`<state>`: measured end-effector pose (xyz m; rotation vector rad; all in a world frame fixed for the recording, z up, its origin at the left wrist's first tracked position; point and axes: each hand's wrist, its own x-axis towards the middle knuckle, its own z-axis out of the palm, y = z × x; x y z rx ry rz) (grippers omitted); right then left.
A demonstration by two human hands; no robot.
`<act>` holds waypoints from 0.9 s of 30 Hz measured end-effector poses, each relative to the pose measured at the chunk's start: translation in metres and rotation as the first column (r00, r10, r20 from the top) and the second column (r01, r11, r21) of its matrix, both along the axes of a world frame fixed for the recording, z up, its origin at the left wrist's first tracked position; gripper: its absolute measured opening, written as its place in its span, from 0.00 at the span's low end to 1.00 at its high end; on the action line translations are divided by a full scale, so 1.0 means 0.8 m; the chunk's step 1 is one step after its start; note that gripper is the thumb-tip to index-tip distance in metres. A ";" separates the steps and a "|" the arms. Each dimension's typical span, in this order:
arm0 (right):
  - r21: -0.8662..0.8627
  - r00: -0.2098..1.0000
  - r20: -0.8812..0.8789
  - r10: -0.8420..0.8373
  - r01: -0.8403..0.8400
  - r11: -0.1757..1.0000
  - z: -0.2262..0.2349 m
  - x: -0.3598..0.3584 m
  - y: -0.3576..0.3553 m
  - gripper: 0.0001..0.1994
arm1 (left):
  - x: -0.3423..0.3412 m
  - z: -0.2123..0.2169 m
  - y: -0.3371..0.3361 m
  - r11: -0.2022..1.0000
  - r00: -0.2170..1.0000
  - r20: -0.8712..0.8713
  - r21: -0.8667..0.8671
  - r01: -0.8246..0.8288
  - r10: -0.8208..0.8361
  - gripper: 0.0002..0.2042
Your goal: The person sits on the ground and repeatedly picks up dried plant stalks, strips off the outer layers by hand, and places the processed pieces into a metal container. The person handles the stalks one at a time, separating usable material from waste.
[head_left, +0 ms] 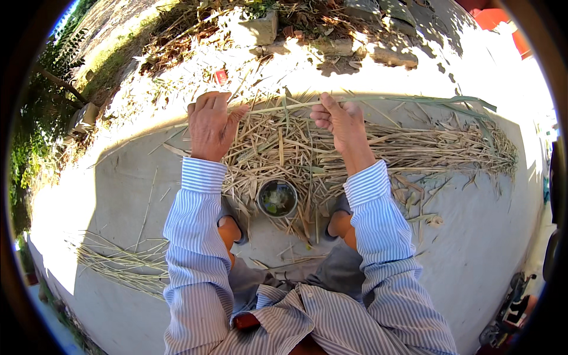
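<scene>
A long, pale green reed stalk (278, 109) stretches level across the space between my two hands. My left hand (212, 125) is closed around its left part, knuckles up and thumb reaching along it. Farther right, my right hand (343, 125) pinches it between thumb and curled fingers. Beyond that hand the stalk runs on to long green leaves (461, 100). Below lies a heap of dry stalk pieces and husks (260, 142). A round metal bowl (259, 201) stands between my feet, holding dark liquid with bits of green in it.
A thick bundle of uncut stalks (438, 148) lies to the right. Thin bare stalks (121, 260) are spread on the concrete floor (467, 248) at the left. A concrete block (257, 29) and leaf litter sit at the far side. A small red packet (221, 77) lies beyond my left hand.
</scene>
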<state>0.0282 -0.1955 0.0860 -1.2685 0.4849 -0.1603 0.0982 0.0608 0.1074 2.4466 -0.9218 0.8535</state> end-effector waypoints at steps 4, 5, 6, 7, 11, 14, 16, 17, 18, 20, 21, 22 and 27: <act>0.038 0.999 0.045 -0.005 0.003 0.999 0.000 0.003 0.008 0.19 | -0.005 -0.003 -0.003 0.988 0.960 -0.249 0.054 0.146 -0.128 0.12; 0.020 0.998 0.042 -0.036 0.035 0.999 -0.002 0.002 0.001 0.19 | -0.007 -0.003 -0.001 0.982 0.955 -0.287 0.147 0.121 -0.075 0.11; -0.001 0.997 0.042 -0.064 0.064 0.998 -0.003 0.004 -0.010 0.18 | -0.006 -0.002 0.011 0.974 0.958 -0.283 0.201 0.102 -0.042 0.11; -0.023 0.995 0.043 -0.093 0.094 0.995 -0.003 0.006 -0.021 0.18 | -0.004 0.003 0.019 0.976 0.971 -0.241 0.212 0.048 0.004 0.12; -0.022 0.997 0.070 -0.032 0.034 0.999 -0.007 0.004 -0.026 0.19 | -0.013 0.029 0.006 0.996 0.998 -0.056 0.092 -0.010 0.015 0.15; 0.140 0.985 0.109 0.130 -0.145 0.979 -0.006 0.006 0.019 0.19 | -0.022 0.010 -0.021 0.957 0.937 -0.198 -0.110 0.269 -0.286 0.12; 0.201 0.979 0.124 0.163 -0.186 0.962 -0.003 0.004 0.027 0.18 | -0.026 0.011 -0.018 0.977 0.933 -0.290 -0.084 0.198 -0.214 0.09; 0.221 0.988 0.113 0.106 -0.129 0.967 -0.005 0.002 0.022 0.18 | -0.028 0.018 -0.018 0.983 0.923 -0.337 -0.068 0.170 -0.183 0.08; 0.239 0.993 0.108 0.052 -0.077 0.968 -0.005 0.004 0.014 0.18 | -0.025 0.025 -0.010 0.990 0.960 -0.245 0.010 0.143 -0.136 0.07; 0.252 0.996 0.091 -0.015 -0.008 0.968 -0.007 0.008 -0.008 0.18 | -0.021 0.038 0.014 0.991 0.957 -0.277 0.076 0.108 -0.083 0.07; 0.253 0.997 0.076 -0.023 0.003 0.967 -0.011 0.007 -0.012 0.16 | -0.022 0.040 0.019 0.990 0.954 -0.293 0.111 0.091 -0.055 0.07; 0.253 0.998 0.060 -0.031 0.015 0.967 -0.015 0.006 -0.015 0.15 | -0.022 0.036 0.011 0.992 0.951 -0.298 0.063 0.106 -0.082 0.08; 0.379 0.992 0.075 0.100 -0.121 0.917 -0.016 0.005 0.047 0.15 | -0.028 -0.007 -0.043 0.963 0.969 -0.111 -0.183 0.199 -0.221 0.08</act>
